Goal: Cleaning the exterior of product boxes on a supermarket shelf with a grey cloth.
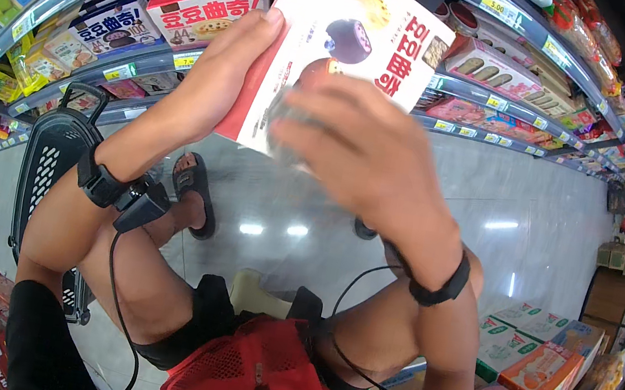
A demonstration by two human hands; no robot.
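At twelve o'clock my left fingers (264, 28) pinch a white-and-red box (347, 36); my blurred right fingers (330, 111), I can't tell.

Box (375, 44): twelve o'clock, before shelf (154, 65); left hand (230, 70) at its nine o'clock edge, right hand (366, 146) before its five o'clock part. Basket (73, 120): nine o'clock, on floor (536, 191). Cartons (515, 345): four o'clock.

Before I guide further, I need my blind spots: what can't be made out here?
All in the head view:
- Grey thing at the right hand: blurred and partly covered by the fingers, so its kind is unclear.
- Red-and-white box: the right hand covers part of its front; its back faces away.
- Left hand: most fingers hidden behind the box.
- Right sandal: mostly hidden by the right arm.
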